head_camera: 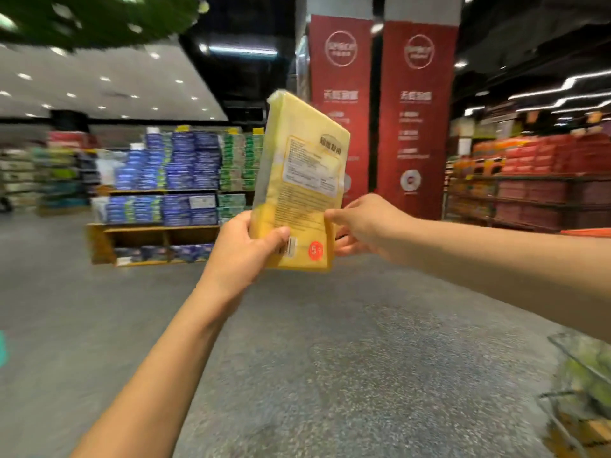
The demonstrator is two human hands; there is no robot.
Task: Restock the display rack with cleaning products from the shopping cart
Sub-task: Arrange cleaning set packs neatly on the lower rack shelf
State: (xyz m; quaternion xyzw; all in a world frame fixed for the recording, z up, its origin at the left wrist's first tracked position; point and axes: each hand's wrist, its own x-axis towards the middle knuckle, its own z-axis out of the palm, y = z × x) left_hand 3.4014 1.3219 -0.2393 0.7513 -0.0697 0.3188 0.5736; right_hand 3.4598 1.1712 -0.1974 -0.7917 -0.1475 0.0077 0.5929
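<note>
Presently I record the yellow pack (299,180) held upright, well in front of the red pillar (340,104), left hand (243,251) gripping its lower left edge, right hand (360,223) pinching its lower right edge.

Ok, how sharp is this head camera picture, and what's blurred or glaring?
Head view: the yellow pack gripped by the left hand and right hand is fairly sharp, its small print unreadable; the stacked shelves and cart smear with motion blur; ceiling lights glare; edges bend.
</note>
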